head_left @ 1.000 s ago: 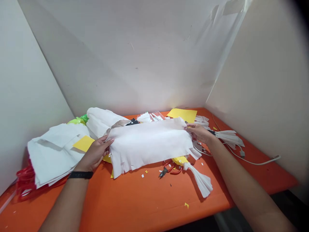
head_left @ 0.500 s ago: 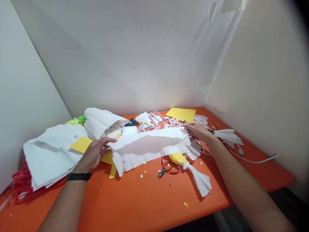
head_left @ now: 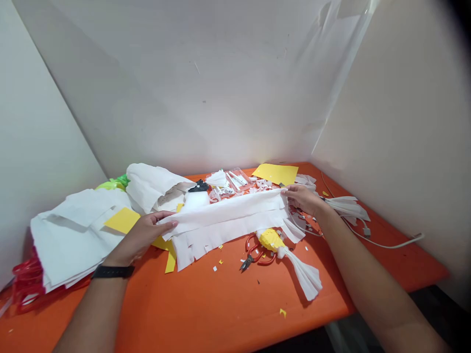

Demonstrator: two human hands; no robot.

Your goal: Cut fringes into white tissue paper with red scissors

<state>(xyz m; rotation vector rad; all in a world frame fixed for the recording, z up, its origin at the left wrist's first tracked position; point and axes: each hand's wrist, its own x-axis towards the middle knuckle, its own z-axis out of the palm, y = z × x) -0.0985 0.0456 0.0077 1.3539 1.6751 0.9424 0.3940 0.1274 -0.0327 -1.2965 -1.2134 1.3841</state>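
Observation:
A strip of white crepe-like paper (head_left: 228, 215) stretches between my two hands above the table, its lower edge cut into a fringe. My left hand (head_left: 149, 233) pinches its left end between thumb and fingers. At the other end, my right hand (head_left: 303, 198) grips the upper right corner. Just below the strip lie red-handled pliers (head_left: 251, 257) with dark jaws. Beside them rests a yellow piece (head_left: 271, 239) joined to a gathered white paper tail (head_left: 303, 274).
Large white sheets (head_left: 79, 235) and a rolled white paper (head_left: 154, 186) lie at left, over red plastic (head_left: 29, 282). Behind the strip are scattered white scraps and a clear case (head_left: 239, 180). A yellow sheet (head_left: 275, 173) and a white cable (head_left: 390, 245) lie at right on the orange table (head_left: 206, 314).
The strip was sagging open in the middle; now its top is pulled straighter and its upper layer lies folded down. My left hand's grip has shifted, with the thumb now over the paper.

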